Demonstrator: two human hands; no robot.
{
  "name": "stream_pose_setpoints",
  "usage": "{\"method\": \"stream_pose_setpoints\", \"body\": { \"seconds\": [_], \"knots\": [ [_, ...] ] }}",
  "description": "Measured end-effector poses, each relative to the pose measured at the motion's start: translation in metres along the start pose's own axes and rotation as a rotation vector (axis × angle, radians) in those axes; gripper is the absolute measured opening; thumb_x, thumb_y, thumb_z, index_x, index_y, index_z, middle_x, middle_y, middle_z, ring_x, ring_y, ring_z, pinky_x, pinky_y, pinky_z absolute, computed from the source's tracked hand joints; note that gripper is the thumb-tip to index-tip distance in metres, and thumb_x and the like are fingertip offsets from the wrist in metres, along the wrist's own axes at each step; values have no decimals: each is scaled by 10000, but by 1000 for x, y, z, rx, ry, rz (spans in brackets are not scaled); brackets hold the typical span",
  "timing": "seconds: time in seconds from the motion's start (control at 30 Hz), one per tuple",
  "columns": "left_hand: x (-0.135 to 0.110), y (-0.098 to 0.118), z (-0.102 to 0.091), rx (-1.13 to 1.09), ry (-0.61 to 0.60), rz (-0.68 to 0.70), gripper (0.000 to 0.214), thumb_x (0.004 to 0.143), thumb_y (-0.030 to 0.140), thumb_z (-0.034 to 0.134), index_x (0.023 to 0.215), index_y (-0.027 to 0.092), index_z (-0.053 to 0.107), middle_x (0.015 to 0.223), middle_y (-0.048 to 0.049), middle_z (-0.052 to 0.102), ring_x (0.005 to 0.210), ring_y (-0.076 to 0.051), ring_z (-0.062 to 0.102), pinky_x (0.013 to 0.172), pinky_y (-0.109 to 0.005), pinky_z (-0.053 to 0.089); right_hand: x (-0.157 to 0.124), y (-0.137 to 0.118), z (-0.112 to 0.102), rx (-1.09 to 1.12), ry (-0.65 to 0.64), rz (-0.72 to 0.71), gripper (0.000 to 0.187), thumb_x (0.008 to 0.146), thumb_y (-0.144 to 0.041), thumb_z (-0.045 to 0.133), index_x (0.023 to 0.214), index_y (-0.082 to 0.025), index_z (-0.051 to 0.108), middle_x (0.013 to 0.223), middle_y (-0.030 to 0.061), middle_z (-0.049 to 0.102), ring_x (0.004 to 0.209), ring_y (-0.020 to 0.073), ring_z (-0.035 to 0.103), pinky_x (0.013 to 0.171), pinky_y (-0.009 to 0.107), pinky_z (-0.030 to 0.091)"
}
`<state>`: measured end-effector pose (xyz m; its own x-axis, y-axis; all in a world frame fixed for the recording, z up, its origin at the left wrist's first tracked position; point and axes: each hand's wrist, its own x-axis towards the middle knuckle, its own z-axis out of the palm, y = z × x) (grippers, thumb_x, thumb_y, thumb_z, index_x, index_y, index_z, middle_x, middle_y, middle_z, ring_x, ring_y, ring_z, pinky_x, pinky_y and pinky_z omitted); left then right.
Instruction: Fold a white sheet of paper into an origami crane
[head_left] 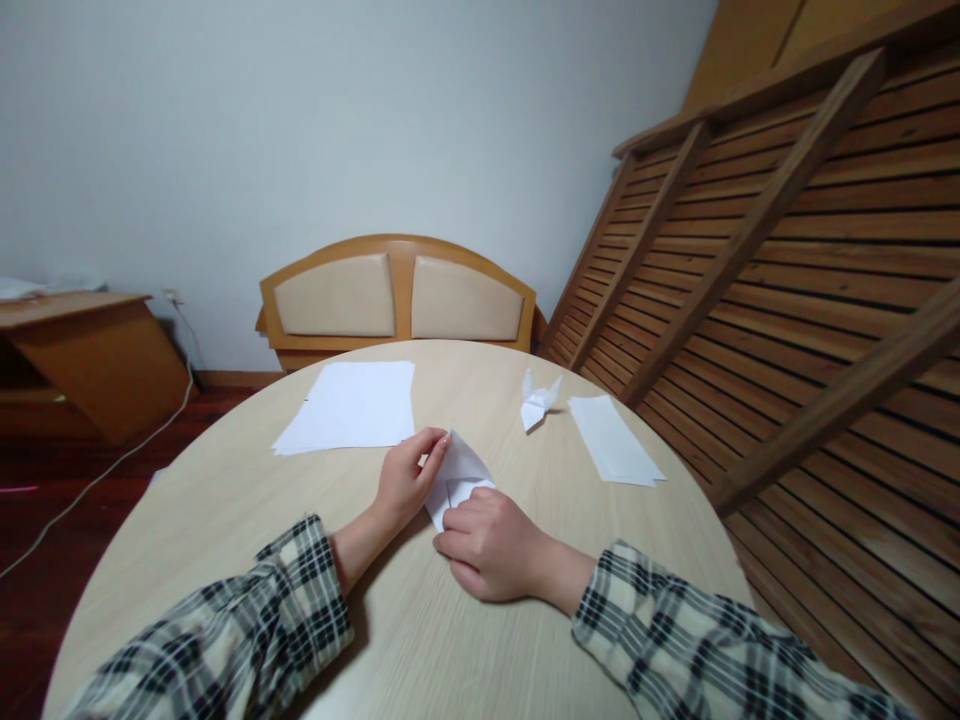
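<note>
A folded piece of white paper (461,465) lies between my hands near the middle of the round table, with crease lines showing on it. My left hand (407,475) pinches its upper left corner between thumb and fingers. Curled over the paper's lower right part is my right hand (491,545), its fingers closed on the edge. Part of the paper is hidden under the right fingers. Beyond, to the right, stands a finished-looking white origami figure (536,402) with two upright points.
A stack of white sheets (356,405) lies at the table's far left. Narrow white paper strips (615,440) lie at the right edge. Behind the round table (420,640) is a padded headboard (397,295); a slatted wooden frame (787,300) leans at the right.
</note>
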<state>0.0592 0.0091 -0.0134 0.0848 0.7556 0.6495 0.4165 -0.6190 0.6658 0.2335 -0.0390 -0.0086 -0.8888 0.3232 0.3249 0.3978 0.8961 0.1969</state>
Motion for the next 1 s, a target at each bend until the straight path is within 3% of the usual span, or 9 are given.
{"method": "stream_pose_setpoints", "body": {
  "seconds": [0.13, 0.47, 1.0],
  "knots": [
    [1, -2, 1, -34, 23, -13, 248, 984, 361, 508, 1020, 194, 687, 961, -50, 752, 818, -175, 672, 707, -262, 506, 1, 0, 0, 3, 12, 0, 112, 843, -255, 575, 762, -189, 616, 767, 11, 640, 665, 163, 496, 645, 347, 294],
    [5, 4, 2, 72, 59, -1, 261, 979, 375, 494, 862, 197, 646, 774, -17, 689, 694, -162, 616, 590, -246, 450, 5, -3, -2, 0, 7, -5, 113, 851, -264, 582, 776, -192, 625, 766, 6, 636, 674, 166, 501, 634, 353, 290],
    [9, 4, 0, 87, 82, 7, 319, 968, 413, 490, 797, 197, 651, 752, -22, 693, 692, -169, 615, 615, -257, 449, 7, -5, -3, 5, -13, -9, 124, 870, -264, 581, 791, -183, 630, 793, 21, 653, 696, 168, 523, 639, 353, 305]
  ]
}}
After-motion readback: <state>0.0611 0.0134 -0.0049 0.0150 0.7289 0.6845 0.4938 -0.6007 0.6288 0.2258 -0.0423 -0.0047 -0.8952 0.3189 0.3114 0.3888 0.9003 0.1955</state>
